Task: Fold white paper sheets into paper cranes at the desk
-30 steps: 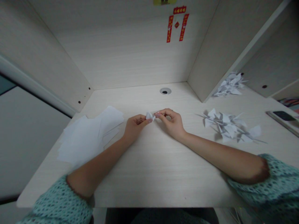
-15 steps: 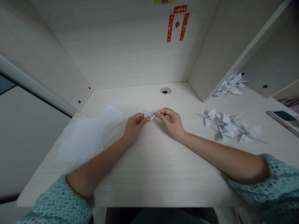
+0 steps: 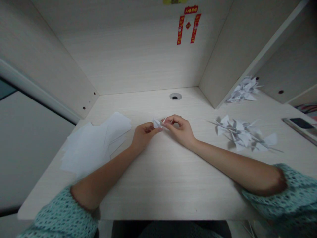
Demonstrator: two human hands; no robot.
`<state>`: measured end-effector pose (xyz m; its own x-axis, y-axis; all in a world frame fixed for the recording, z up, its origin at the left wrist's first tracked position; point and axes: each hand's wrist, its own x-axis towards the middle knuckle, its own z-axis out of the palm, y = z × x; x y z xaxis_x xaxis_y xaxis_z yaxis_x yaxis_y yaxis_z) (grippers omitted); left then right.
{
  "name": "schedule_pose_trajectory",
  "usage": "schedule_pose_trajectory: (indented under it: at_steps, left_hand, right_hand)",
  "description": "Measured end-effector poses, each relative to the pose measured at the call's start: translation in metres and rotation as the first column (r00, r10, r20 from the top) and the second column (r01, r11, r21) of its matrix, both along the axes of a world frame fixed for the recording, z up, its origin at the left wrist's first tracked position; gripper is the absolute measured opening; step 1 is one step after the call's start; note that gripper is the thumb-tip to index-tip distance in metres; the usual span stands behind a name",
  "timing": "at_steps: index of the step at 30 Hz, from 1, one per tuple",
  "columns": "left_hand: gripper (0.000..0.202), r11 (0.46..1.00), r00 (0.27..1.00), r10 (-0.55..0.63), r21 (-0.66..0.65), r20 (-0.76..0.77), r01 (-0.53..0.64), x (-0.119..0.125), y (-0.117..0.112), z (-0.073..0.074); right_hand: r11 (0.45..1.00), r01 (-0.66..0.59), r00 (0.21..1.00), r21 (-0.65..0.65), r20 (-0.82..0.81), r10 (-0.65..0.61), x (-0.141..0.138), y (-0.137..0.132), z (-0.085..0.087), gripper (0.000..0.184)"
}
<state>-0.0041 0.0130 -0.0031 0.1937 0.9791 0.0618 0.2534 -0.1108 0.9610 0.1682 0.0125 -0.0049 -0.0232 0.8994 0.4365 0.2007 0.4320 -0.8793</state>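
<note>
Small folded white paper piece [image 3: 157,123] is pinched between the nearly closed left hand [image 3: 145,133] and right hand [image 3: 178,130], a close, steady grip that suits such fine folding.

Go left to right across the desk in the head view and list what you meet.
Stack of white paper sheets → left hand → folded white paper → right hand → pile of origami paper cranes → smartphone

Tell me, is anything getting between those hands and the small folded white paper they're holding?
Nothing visible: the left hand and right hand both touch the folded white paper directly. The white paper sheets to the left and folded paper cranes to the right lie apart from it.
</note>
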Motion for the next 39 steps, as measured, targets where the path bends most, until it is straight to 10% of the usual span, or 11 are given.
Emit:
schedule_pose_trajectory:
  at_steps: [39]
  left_hand:
    - [0.036, 0.997, 0.998, 0.068, 0.031, -0.004, -0.067, -0.0007, -0.0009, 0.0055]
  right_hand:
    - [0.984, -0.148, 0.988, -0.101, -0.052, 0.144, -0.0003, 0.0001, -0.0036, 0.017]
